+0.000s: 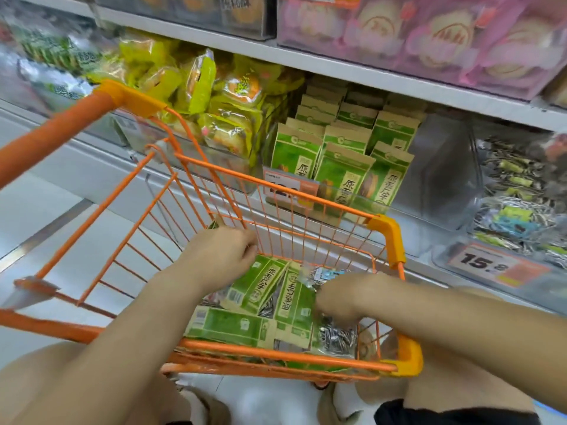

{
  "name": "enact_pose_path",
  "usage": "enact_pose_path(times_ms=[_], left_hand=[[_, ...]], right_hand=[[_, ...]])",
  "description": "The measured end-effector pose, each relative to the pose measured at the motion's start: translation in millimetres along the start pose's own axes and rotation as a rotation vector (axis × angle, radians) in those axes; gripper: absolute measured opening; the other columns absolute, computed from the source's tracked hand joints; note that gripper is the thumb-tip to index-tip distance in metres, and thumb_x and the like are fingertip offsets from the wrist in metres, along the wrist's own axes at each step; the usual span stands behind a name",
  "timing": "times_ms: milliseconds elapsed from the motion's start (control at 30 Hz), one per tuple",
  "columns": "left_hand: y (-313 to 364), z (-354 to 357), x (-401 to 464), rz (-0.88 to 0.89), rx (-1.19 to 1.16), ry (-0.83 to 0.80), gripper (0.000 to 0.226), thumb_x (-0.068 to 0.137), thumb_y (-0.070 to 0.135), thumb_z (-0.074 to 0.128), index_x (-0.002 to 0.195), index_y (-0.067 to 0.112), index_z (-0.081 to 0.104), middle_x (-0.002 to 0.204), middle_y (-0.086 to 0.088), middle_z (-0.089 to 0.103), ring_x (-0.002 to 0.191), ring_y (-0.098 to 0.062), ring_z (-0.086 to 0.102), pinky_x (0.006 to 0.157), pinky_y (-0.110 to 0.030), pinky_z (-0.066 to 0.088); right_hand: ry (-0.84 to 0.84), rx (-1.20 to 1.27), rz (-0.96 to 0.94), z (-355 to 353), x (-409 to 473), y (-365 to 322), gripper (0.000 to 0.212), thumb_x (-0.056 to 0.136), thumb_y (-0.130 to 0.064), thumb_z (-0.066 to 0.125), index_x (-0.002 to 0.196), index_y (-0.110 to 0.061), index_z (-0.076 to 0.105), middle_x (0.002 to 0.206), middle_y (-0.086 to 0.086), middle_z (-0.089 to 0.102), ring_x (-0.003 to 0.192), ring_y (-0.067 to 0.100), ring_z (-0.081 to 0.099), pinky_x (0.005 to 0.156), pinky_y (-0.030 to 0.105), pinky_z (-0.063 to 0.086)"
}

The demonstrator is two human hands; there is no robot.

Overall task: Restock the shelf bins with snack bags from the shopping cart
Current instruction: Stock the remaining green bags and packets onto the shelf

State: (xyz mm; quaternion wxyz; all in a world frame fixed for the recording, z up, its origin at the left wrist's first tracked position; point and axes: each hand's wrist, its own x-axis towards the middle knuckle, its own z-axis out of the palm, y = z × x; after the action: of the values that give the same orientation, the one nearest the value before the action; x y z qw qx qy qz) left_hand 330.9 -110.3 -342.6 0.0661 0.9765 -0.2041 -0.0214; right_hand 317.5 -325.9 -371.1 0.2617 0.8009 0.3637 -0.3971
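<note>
Both hands are down in the cart (386,231): the left hand (221,256) curls its fingers, seemingly pinching a green bag (260,286) (motion blur hides the contact); the right hand (340,297), I cannot tell. The far bin (352,197) is mostly stocked, several bags left.

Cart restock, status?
Both hands in orange cart: left hand curled, grip unclear; right hand on green snack bags. Matching shelf bin nearly full. Nothing in the way.

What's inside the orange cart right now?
Green snack bags lying flat over silvery packets in the orange cart. Both hands, left hand and right hand, reach in, covering whatever lies beneath.
</note>
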Motion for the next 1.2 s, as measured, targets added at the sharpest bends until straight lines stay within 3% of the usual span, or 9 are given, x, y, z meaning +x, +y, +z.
enact_pose_path(times_ms=[133, 233, 433, 533, 733, 867, 967, 1100, 1200], left_hand=[[-10, 8, -3, -0.078, 0.001, -0.272, 0.028, 0.098, 0.037, 0.037, 0.1, 0.018, 0.057, 0.083, 0.001, 0.063, 0.075, -0.018, 0.057, 0.061, -0.028, 0.044], [-21, 10, -7, -0.185, 0.069, -0.498, 0.031, 0.097, 0.042, 0.038, 0.096, 0.015, 0.055, 0.08, 0.003, 0.054, 0.08, -0.019, 0.055, 0.072, -0.031, 0.048], [-23, 9, -8, -0.281, 0.072, -0.455, 0.039, 0.097, 0.046, 0.037, 0.105, 0.014, 0.055, 0.088, 0.0, 0.056, 0.086, -0.021, 0.057, 0.067, -0.03, 0.044], [-22, 6, -7, -0.28, 0.08, -0.42, 0.038, 0.098, 0.044, 0.036, 0.107, 0.013, 0.056, 0.091, -0.001, 0.059, 0.087, -0.021, 0.057, 0.069, -0.031, 0.046], [-5, -8, -4, -0.204, -0.455, 0.036, 0.031, 0.101, 0.031, 0.037, 0.128, 0.021, 0.049, 0.116, -0.003, 0.062, 0.099, -0.019, 0.058, 0.078, -0.031, 0.046], [1, -17, -6, -0.011, -0.54, 0.152, 0.069, 0.083, -0.011, 0.038, 0.135, 0.033, 0.045, 0.14, 0.018, 0.035, 0.124, 0.004, 0.031, 0.099, -0.022, 0.033], [2, -20, -8, -0.007, -0.637, 0.099, 0.076, 0.074, -0.02, 0.035, 0.118, 0.036, 0.062, 0.144, 0.017, 0.037, 0.134, 0.001, 0.027, 0.113, -0.028, 0.023], [-1, -24, -12, -0.045, -0.824, 0.184, 0.03, 0.088, 0.03, 0.046, 0.108, 0.039, 0.067, 0.121, 0.022, 0.06, 0.117, 0.005, 0.049, 0.103, -0.033, 0.039], [1, -22, -13, -0.054, -0.771, 0.146, 0.033, 0.081, 0.05, 0.065, 0.112, 0.04, 0.062, 0.117, 0.021, 0.061, 0.113, 0.0, 0.052, 0.095, -0.031, 0.043]], right_hand=[[-0.031, -0.097, -0.038, 14, 9, -5, 0.042, 0.086, -0.005, 0.058, 0.128, -0.013, 0.053, 0.113, 0.013, 0.061, 0.102, 0.035, 0.058, 0.066, 0.038, 0.048], [0.056, -0.242, -0.017, 17, 16, -9, 0.033, 0.091, -0.014, 0.06, 0.123, -0.008, 0.059, 0.125, 0.014, 0.054, 0.114, 0.032, 0.05, 0.082, 0.041, 0.049], [0.083, -0.165, 0.016, 15, 11, -2, 0.035, 0.089, -0.015, 0.061, 0.123, -0.009, 0.055, 0.117, 0.012, 0.06, 0.108, 0.032, 0.056, 0.076, 0.039, 0.05], [0.307, 0.148, 0.07, 2, -5, 13, 0.033, 0.087, -0.027, 0.064, 0.113, -0.015, 0.05, 0.086, 0.001, 0.055, 0.083, 0.025, 0.053, 0.055, 0.03, 0.036], [0.615, 1.445, -0.128, -24, -27, 22, 0.019, 0.093, -0.044, 0.055, 0.102, -0.028, 0.055, 0.076, -0.003, 0.048, 0.061, 0.007, 0.044, 0.058, 0.02, 0.039], [0.616, 1.698, -0.044, -40, -26, 20, 0.032, 0.093, -0.049, 0.051, 0.112, -0.026, 0.063, 0.09, 0.012, 0.057, 0.076, 0.025, 0.053, 0.063, 0.023, 0.044], [0.556, 1.899, 0.001, -44, -20, 18, 0.037, 0.09, -0.05, 0.056, 0.108, -0.019, 0.066, 0.095, 0.013, 0.064, 0.078, 0.025, 0.06, 0.067, 0.031, 0.051], [0.416, 2.236, -0.1, -45, -22, 20, 0.027, 0.095, -0.036, 0.052, 0.101, -0.012, 0.062, 0.073, 0.006, 0.066, 0.047, 0.011, 0.058, 0.052, 0.024, 0.055], [0.327, 2.362, -0.208, -42, -25, 24, 0.031, 0.095, -0.036, 0.048, 0.104, -0.01, 0.063, 0.07, 0.01, 0.068, 0.042, 0.012, 0.057, 0.055, 0.028, 0.058]])
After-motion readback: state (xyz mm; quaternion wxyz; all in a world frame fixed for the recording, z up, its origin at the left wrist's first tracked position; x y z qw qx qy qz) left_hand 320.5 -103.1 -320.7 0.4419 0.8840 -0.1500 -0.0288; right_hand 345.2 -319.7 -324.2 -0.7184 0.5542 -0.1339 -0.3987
